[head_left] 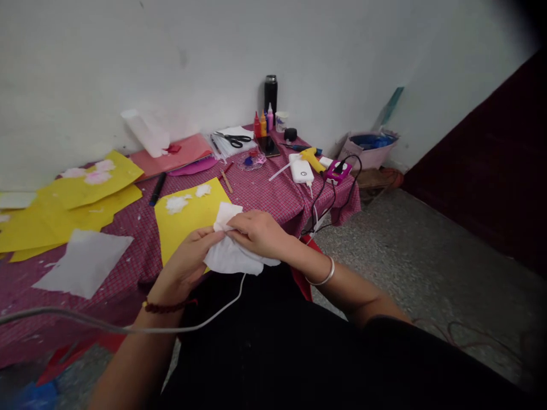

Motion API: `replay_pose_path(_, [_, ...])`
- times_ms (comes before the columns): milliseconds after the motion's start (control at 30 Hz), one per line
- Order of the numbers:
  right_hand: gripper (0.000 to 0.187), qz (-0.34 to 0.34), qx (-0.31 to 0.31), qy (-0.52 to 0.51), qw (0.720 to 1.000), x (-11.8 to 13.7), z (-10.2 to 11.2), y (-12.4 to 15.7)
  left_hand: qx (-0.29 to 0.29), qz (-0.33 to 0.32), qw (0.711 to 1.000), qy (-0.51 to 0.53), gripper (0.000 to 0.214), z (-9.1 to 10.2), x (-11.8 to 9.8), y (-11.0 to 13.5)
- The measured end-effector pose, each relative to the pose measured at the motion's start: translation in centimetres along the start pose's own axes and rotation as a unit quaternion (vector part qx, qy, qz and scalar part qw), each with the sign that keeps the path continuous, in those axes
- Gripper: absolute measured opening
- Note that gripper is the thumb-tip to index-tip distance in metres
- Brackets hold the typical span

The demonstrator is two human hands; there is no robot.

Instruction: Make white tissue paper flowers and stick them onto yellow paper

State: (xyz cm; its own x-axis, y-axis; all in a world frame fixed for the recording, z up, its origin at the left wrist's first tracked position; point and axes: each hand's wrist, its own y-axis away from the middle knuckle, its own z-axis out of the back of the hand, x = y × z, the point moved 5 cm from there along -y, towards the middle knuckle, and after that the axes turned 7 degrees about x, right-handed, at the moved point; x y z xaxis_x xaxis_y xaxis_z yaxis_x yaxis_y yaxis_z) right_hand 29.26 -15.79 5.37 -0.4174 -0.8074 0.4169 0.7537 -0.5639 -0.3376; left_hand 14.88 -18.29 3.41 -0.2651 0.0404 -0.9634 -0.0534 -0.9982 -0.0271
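Observation:
Both my hands grip a crumpled piece of white tissue paper (233,257) just above my lap, at the near edge of a low table. My left hand (188,263) pinches its left side with closed fingers. My right hand (256,230) is closed over its top, fingertips pressed on a fold. A yellow paper sheet (188,219) with white tissue bits glued on lies right behind the hands.
The table has a red checked cloth (273,193). On it lie more yellow sheets (77,199), a white sheet (85,262), red paper (179,154), scissors (235,138), paint bottles (262,122), a glue gun (311,158), a power bank (301,171) and a black flask (270,94). A white cable (128,324) crosses my lap.

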Motion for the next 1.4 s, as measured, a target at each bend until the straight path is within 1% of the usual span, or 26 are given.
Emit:
replay_pose_path(67, [0.026,-0.028,-0.020,-0.047,0.998,-0.7,0.0,0.0,0.024,0.012,0.999,-0.047,0.030,-0.2,0.5,0.2])
replay_pose_path(100, [0.022,-0.047,-0.033,-0.080,0.995,-1.4,-0.2,-0.1,0.022,0.014,0.995,-0.097,0.031,-0.2,0.6,0.3])
replay_pose_path(133, [0.019,-0.068,-0.046,-0.115,0.990,-2.1,-0.4,-0.2,-0.004,0.003,0.985,-0.172,0.031,0.1,0.6,0.6])
replay_pose_path(167, [0.017,-0.089,-0.056,-0.147,0.983,-2.9,-0.7,-0.2,-0.039,-0.014,0.966,-0.256,0.030,0.3,0.5,0.8])
replay_pose_path(200, [0.016,-0.110,-0.062,-0.171,0.977,-3.7,-1.1,-0.3,-0.073,-0.032,0.940,-0.333,0.029,0.4,0.4,1.1])
replay_pose_path(233, [0.016,-0.133,-0.063,-0.184,0.972,-4.4,-1.5,-0.3,-0.100,-0.046,0.914,-0.390,0.027,0.3,0.3,1.3])
replay_pose_path(267, [0.017,-0.155,-0.057,-0.186,0.969,-5.0,-1.9,-0.4,-0.113,-0.055,0.897,-0.425,0.026,0.1,0.4,1.5])
replay_pose_path(300, [0.018,-0.171,-0.046,-0.182,0.967,-5.4,-2.2,-0.4,-0.117,-0.062,0.886,-0.443,0.025,-0.2,0.5,1.7])
replay_pose_path(367, [0.020,-0.167,-0.009,-0.169,0.971,-5.3,-2.6,-0.4,-0.114,-0.069,0.877,-0.462,0.025,-0.8,0.8,1.8])
replay_pose_path(433, [0.029,-0.127,0.024,-0.162,0.978,-4.4,-2.6,-0.4,-0.111,-0.073,0.870,-0.475,0.025,-1.4,0.8,2.0])
replay_pose_path(500, [0.034,-0.098,0.030,-0.147,0.984,-3.3,-2.3,-0.4,-0.103,-0.071,0.866,-0.484,0.024,-1.8,0.8,2.0])
replay_pose_path(533, [0.033,-0.097,0.026,-0.134,0.986,-2.9,-2.1,-0.4,-0.098,-0.068,0.866,-0.486,0.024,-1.9,0.8,2.0])
replay_pose_path(600, [0.024,-0.109,0.015,-0.103,0.989,-2.6,-1.9,-0.4,-0.089,-0.063,0.870,-0.481,0.026,-2.0,0.8,1.9])
replay_pose_path(667, [0.017,-0.116,0.013,-0.086,0.990,-2.5,-2.0,-0.5,-0.082,-0.057,0.879,-0.466,0.028,-1.8,0.9,1.9])
replay_pose_path(800, [0.022,-0.090,0.011,-0.087,0.992,-2.6,-2.4,-0.7,-0.065,-0.032,0.911,-0.405,0.032,-1.2,1.5,2.0])
replay_pose_path(900, [0.019,-0.072,0.002,-0.072,0.995,-2.5,-2.4,-0.7,-0.063,-0.030,0.932,-0.356,0.033,-1.0,1.6,2.1])
replay_pose_path(1000, [0.011,-0.094,-0.024,-0.048,0.994,-2.6,-2.1,-0.6,-0.073,-0.021,0.955,-0.288,0.034,-0.9,1.8,2.2])
replay_pose_path(1067, [0.009,-0.125,-0.040,-0.054,0.990,-2.8,-1.9,-0.4,-0.079,0.010,0.973,-0.214,0.034,-0.7,2.3,2.2])
replay_pose_path(1133, [0.013,-0.141,-0.034,-0.089,0.986,-2.9,-1.8,-0.3,-0.078,0.050,0.987,-0.128,0.033,-0.8,3.0,2.2])
replay_pose_path(1200, [0.029,-0.140,-0.010,-0.130,0.981,-2.8,-1.9,-0.3,-0.071,0.074,0.992,-0.075,0.031,-1.0,3.5,2.2])
replay_pose_path(1267, [0.041,-0.137,0.008,-0.148,0.979,-2.6,-2.1,-0.3,-0.062,0.075,0.992,-0.079,0.032,-1.3,3.4,2.2])
replay_pose_path(1300, [0.041,-0.136,0.012,-0.141,0.980,-2.6,-2.2,-0.3,-0.060,0.069,0.991,-0.095,0.033,-1.4,3.2,2.2])
replay_pose_path(1400, [0.022,-0.125,0.013,-0.083,0.989,-2.5,-2.4,-0.5,-0.055,0.047,0.986,-0.147,0.039,-2.0,2.5,2.3])
